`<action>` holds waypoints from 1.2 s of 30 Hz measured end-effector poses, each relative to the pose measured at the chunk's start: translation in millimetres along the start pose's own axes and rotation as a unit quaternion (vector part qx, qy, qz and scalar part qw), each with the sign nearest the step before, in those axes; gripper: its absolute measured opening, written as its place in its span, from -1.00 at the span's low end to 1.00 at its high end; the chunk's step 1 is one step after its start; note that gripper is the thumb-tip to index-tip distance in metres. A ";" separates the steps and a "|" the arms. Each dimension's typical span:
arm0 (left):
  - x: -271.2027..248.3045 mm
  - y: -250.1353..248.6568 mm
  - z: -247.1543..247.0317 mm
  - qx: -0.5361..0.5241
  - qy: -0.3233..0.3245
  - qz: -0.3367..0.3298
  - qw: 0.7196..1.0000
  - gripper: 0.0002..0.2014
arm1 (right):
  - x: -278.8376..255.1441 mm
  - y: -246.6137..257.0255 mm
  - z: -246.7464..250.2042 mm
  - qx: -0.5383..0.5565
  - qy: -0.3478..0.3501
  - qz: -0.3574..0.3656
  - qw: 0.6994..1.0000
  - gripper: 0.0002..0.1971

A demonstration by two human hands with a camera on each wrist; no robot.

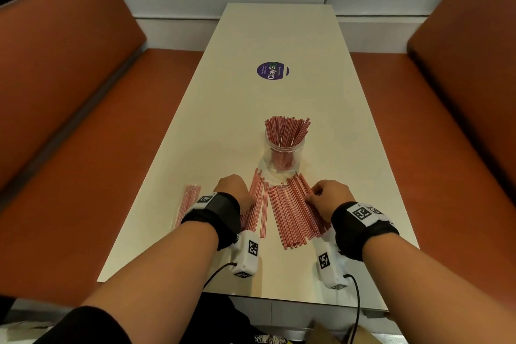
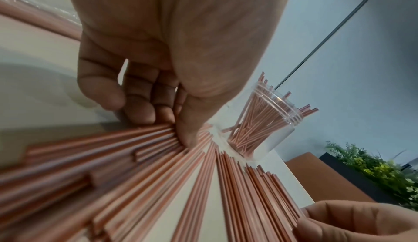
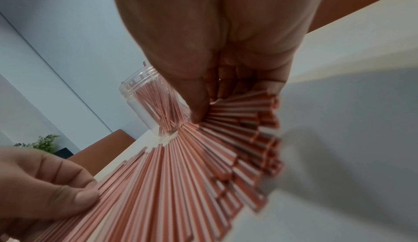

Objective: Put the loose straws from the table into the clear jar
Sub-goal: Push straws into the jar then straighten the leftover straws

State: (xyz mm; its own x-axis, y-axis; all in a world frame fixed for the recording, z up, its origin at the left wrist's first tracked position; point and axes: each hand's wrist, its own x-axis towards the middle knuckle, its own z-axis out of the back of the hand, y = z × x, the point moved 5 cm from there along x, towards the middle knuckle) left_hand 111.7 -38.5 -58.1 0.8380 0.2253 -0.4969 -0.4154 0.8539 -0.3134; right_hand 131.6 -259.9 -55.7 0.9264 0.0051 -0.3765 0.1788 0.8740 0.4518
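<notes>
A clear jar [image 1: 284,153] holding many red-and-white straws stands upright in the middle of the cream table [image 1: 251,50]. Just in front of it, loose straws [image 1: 290,215] lie fanned out flat. My left hand [image 1: 237,190] is at the fan's left side. Its thumb presses on the straws [image 2: 203,183] and its fingers [image 2: 135,110] curl down at their edge. My right hand [image 1: 325,195] is at the fan's right side, with the thumb on top of the straws [image 3: 181,174] and the fingers [image 3: 237,85] curled round their outer edge. The jar [image 2: 260,131] [image 3: 144,106] stands close behind both hands.
A plastic-wrapped bundle of straws [image 1: 188,201] lies left of my left wrist, near the table's left edge. A round purple sticker [image 1: 272,70] is farther up the table. Orange benches [image 1: 83,120] [image 1: 446,120] flank the table, and a wall closes the far end.
</notes>
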 end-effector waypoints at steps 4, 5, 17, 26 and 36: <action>-0.3 3.0 3.2 -0.008 -0.003 -0.009 1.000 -0.75 | -0.6 0.2 1.5 0.004 0.004 -0.001 1.000 -0.77; -1.1 3.5 4.8 -0.012 -0.003 -0.012 1.000 -0.75 | -0.7 0.5 1.3 0.003 0.008 -0.003 1.000 -0.77; -23.3 -32.9 96.4 -0.419 -0.089 -0.106 0.897 -0.81 | 5.2 -1.8 4.4 -0.035 0.035 -0.018 0.999 -0.77; 12.2 -92.3 110.8 -0.461 -0.186 -0.180 0.849 -0.92 | 7.8 -5.4 4.1 0.069 0.020 -0.028 0.997 -0.79; 15.0 -74.2 79.0 -0.363 -0.219 -0.116 0.898 -0.72 | 5.5 -5.0 5.6 0.125 -0.004 -0.003 0.992 -0.72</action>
State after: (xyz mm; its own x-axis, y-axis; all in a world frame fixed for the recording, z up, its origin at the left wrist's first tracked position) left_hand 183.0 -61.4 21.6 0.9246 0.3795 -0.0338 -0.1996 0.4070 -0.8913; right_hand 137.7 -266.9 -55.5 0.9275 -0.0052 -0.3738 0.2604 0.7265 0.6359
